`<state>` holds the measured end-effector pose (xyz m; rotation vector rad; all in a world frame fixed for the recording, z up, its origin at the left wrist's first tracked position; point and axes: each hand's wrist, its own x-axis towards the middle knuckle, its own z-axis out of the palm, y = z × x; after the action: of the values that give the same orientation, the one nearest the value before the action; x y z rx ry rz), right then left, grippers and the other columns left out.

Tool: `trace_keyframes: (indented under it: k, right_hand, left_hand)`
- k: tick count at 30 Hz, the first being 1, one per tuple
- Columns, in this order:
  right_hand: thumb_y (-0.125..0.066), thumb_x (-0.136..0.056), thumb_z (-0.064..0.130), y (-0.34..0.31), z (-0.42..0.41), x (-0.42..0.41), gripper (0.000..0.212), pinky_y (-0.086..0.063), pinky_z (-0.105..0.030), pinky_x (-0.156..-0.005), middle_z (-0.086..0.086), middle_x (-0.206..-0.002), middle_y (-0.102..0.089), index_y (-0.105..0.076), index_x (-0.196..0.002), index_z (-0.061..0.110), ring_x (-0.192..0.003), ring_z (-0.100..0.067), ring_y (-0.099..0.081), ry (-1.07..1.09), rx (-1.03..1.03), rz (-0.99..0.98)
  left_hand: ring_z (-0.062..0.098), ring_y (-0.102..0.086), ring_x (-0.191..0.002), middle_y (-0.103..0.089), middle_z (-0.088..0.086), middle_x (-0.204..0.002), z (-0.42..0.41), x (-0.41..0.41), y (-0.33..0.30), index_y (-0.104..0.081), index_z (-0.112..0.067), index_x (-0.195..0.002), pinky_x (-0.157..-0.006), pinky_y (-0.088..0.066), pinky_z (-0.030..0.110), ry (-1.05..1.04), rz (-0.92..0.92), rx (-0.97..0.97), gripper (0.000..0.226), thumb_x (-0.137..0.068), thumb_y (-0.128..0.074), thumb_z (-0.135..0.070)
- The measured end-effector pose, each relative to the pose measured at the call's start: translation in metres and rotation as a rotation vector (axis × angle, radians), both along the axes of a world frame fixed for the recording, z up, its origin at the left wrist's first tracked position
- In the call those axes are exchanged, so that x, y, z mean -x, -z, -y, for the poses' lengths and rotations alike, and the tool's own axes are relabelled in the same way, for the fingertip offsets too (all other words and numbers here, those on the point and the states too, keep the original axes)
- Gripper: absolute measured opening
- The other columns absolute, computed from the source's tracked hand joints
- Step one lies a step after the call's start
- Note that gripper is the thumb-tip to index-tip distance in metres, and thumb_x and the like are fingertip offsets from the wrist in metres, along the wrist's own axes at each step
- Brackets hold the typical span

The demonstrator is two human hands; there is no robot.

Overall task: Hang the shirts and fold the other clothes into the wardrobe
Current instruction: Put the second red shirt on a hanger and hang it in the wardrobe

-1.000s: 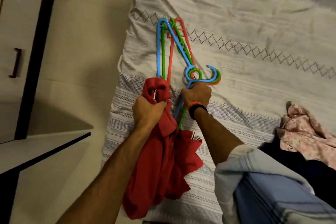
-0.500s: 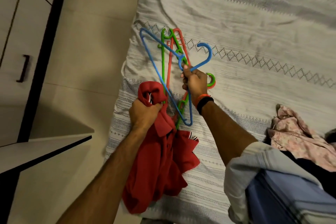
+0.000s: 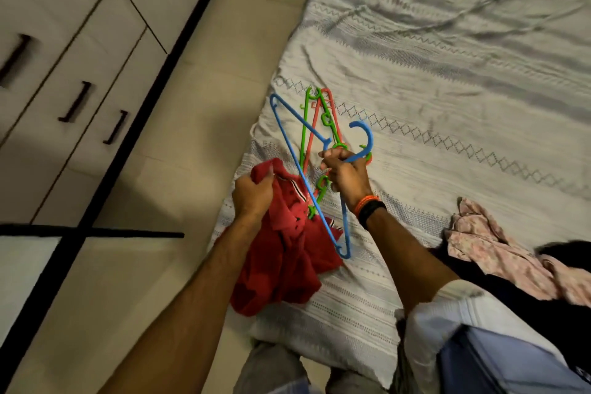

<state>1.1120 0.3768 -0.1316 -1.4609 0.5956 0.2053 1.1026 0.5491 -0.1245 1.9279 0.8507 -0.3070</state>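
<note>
Red shirt (image 3: 281, 243), mid-frame on the bed (image 3: 447, 80), bunched at the collar in my left hand (image 3: 252, 198); my right hand (image 3: 345, 176) grips the blue hanger (image 3: 307, 189). Nothing looks hung yet; the pink garment (image 3: 499, 253), lower right, waits unfolded.

1. A pale beige tiled floor (image 3: 179, 125) runs between the furniture and the bed.
2. A cream wardrobe front with black edging (image 3: 96, 51) stands at the left, carrying dark bar handles (image 3: 75, 102).
3. A bed covered by a rumpled grey-white woven spread with diamond and zigzag bands (image 3: 447, 80) fills the right side.
4. Warm, dim light casts soft shadows across the floor.
</note>
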Motion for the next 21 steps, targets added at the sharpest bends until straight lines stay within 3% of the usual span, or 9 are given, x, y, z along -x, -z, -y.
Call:
trace_keyframes:
  k: [4, 6, 10, 14, 17, 19, 21]
  right_hand:
    - [-0.061, -0.097, 0.023, -0.032, 0.002, 0.047, 0.022, -0.027, -0.018, -0.041, 0.007, -0.056, -0.044, -0.062, -0.089, 0.003, -0.04, -0.001, -0.033, -0.11, 0.01, 0.098]
    - [-0.06, -0.098, 0.026, -0.049, 0.008, 0.071, 0.027, -0.025, -0.016, -0.039, 0.009, -0.052, -0.04, -0.065, -0.094, -0.001, -0.039, -0.001, -0.03, -0.138, -0.007, 0.153]
    - [-0.06, -0.097, 0.033, -0.076, 0.025, 0.115, 0.031, -0.022, -0.02, -0.04, 0.002, -0.054, -0.04, -0.071, -0.087, 0.006, -0.043, -0.005, -0.029, -0.206, -0.03, 0.22]
    - [-0.06, -0.096, 0.039, -0.102, 0.04, 0.149, 0.035, -0.023, -0.02, -0.04, -0.002, -0.057, -0.045, -0.072, -0.077, 0.011, -0.042, -0.006, -0.03, -0.293, -0.011, 0.26]
    - [-0.061, -0.095, 0.038, -0.118, 0.049, 0.166, 0.036, -0.024, -0.018, -0.038, -0.002, -0.055, -0.045, -0.072, -0.078, 0.009, -0.04, -0.006, -0.03, -0.332, -0.013, 0.294]
    - [-0.061, -0.095, 0.038, -0.128, 0.054, 0.174, 0.037, -0.023, -0.018, -0.038, -0.003, -0.055, -0.045, -0.073, -0.079, 0.007, -0.041, -0.007, -0.029, -0.367, -0.007, 0.315]
    - [-0.063, -0.093, 0.039, -0.136, 0.056, 0.178, 0.037, -0.023, -0.018, -0.039, -0.004, -0.054, -0.046, -0.074, -0.08, 0.006, -0.041, -0.008, -0.029, -0.393, 0.011, 0.332]
  left_hand:
    - [0.031, -0.065, -0.108, -0.07, 0.018, -0.113, -0.005, 0.038, -0.025, -0.07, -0.001, -0.113, -0.092, -0.052, 0.04, -0.161, 0.046, 0.062, 0.045, -0.092, -0.063, -0.04]
    - [0.029, -0.067, -0.101, -0.07, 0.015, -0.111, -0.006, 0.058, -0.042, -0.069, 0.001, -0.111, -0.09, -0.055, 0.041, -0.285, 0.033, 0.203, 0.05, -0.089, -0.067, -0.043]
    - [0.03, -0.071, -0.093, -0.07, 0.013, -0.109, -0.012, 0.091, -0.067, -0.067, -0.004, -0.115, -0.085, -0.058, 0.047, -0.429, 0.055, 0.495, 0.079, -0.06, -0.082, -0.058]
    - [0.028, -0.069, -0.083, -0.07, 0.019, -0.111, -0.011, 0.116, -0.095, -0.069, -0.003, -0.114, -0.08, -0.059, 0.042, -0.457, 0.2, 0.616, 0.045, -0.081, -0.077, -0.034]
    - [0.028, -0.067, -0.085, -0.067, 0.018, -0.119, -0.014, 0.128, -0.119, -0.068, -0.005, -0.115, -0.082, -0.059, 0.041, -0.514, 0.309, 0.676, 0.036, -0.085, -0.074, -0.024]
    - [0.025, -0.067, -0.08, -0.069, 0.014, -0.11, -0.016, 0.135, -0.143, -0.068, -0.007, -0.113, -0.071, -0.061, 0.037, -0.548, 0.361, 0.727, 0.027, -0.09, -0.069, -0.022]
    - [0.021, -0.066, -0.07, -0.069, 0.01, -0.092, -0.017, 0.14, -0.165, -0.066, -0.013, -0.095, -0.059, -0.059, 0.033, -0.58, 0.382, 0.729, 0.01, -0.094, -0.064, -0.022]
